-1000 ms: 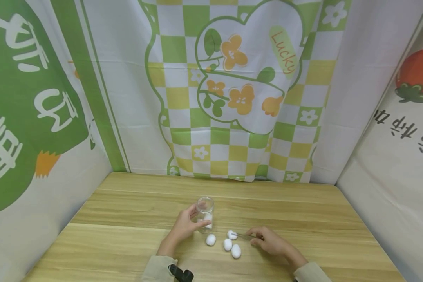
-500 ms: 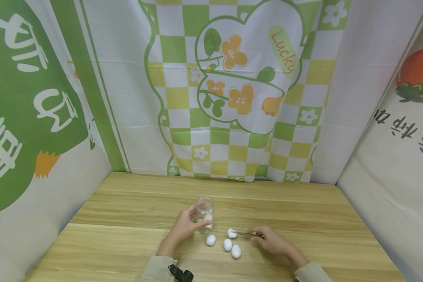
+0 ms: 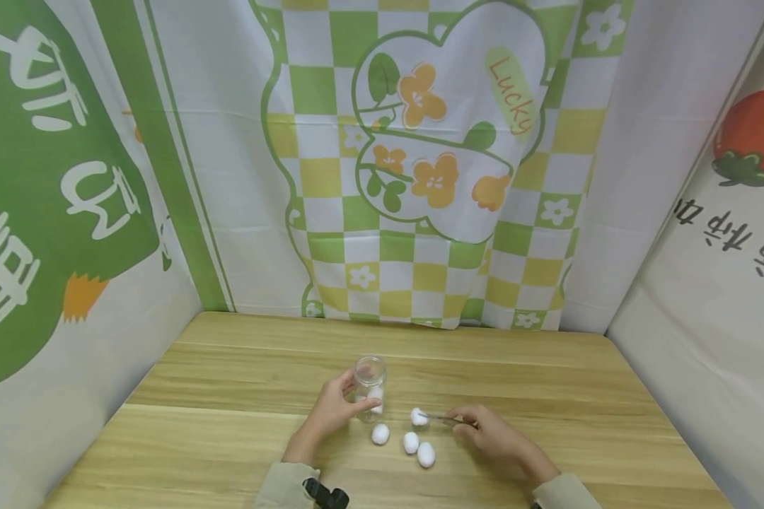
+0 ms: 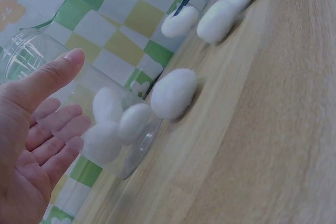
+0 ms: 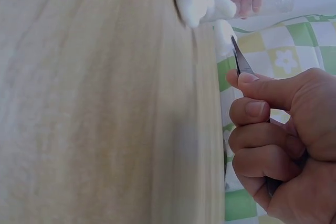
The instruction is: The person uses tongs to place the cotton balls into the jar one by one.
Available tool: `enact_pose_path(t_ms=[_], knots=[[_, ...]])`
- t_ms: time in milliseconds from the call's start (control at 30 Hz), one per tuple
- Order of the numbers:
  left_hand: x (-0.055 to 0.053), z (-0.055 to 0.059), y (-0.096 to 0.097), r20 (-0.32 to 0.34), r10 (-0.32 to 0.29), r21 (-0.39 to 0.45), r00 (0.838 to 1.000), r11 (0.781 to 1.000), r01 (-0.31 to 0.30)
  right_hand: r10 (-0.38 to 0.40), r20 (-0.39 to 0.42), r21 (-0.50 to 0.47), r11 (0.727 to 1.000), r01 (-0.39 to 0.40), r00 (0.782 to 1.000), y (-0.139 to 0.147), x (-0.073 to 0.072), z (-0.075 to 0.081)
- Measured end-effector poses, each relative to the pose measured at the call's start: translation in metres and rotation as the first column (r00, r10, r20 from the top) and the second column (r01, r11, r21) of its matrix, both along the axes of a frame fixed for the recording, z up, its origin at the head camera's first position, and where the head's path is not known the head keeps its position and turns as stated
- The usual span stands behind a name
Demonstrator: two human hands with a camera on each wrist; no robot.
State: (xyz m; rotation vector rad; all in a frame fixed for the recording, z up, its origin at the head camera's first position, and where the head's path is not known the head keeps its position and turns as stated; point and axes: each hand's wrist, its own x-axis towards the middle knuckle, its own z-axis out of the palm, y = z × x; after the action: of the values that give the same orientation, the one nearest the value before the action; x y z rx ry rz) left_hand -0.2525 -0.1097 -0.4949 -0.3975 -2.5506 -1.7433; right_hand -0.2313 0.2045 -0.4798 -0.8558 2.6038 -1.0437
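My left hand (image 3: pixel 335 407) grips an upright clear jar (image 3: pixel 371 370), thumb on the near side and fingers on the far side. The jar has no lid on and has several white cotton balls (image 4: pixel 102 141) at its bottom. In my right hand (image 3: pixel 492 433) is a pair of metal tweezers (image 5: pixel 239 59), pinched between thumb and index finger with the other fingers curled around its lower part. The tweezers' tips hold one cotton ball (image 4: pixel 179 22) raised off the table, to the right of the jar.
Three loose cotton balls lie on the wooden table (image 3: pixel 242 367): one cotton ball (image 3: pixel 380 434) just in front of the jar, and a pair of cotton balls (image 3: pixel 426 454) side by side further right. A checked curtain (image 3: pixel 414 276) hangs behind the table's far edge.
The cotton ball in the tweezers has risen slightly, away from the pair beside it, and my right hand has lifted along with it. My left hand and the jar have stayed in place.
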Motion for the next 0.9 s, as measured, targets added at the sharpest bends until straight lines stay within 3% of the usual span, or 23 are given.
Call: enact_pose_path(t_ms=[133, 433, 900], knots=[[0.0, 0.0, 0.0, -0.006, -0.004, -0.011, 1.0, 1.0, 0.004, -0.024, 0.041, -0.007, 1.0, 0.024, 0.999, 0.0, -0.001, 0.002], [0.0, -0.001, -0.002, 0.006, -0.017, 0.002, 1.0, 1.0, 0.017, 0.015, -0.073, -0.061, 0.998, -0.019, 0.997, -0.001, -0.004, 0.006], [0.001, 0.0, 0.007, -0.032, -0.009, -0.011, 0.999, 1.0, 0.009, 0.025, -0.06, -0.067, 0.997, -0.029, 0.998, -0.006, -0.008, 0.022]])
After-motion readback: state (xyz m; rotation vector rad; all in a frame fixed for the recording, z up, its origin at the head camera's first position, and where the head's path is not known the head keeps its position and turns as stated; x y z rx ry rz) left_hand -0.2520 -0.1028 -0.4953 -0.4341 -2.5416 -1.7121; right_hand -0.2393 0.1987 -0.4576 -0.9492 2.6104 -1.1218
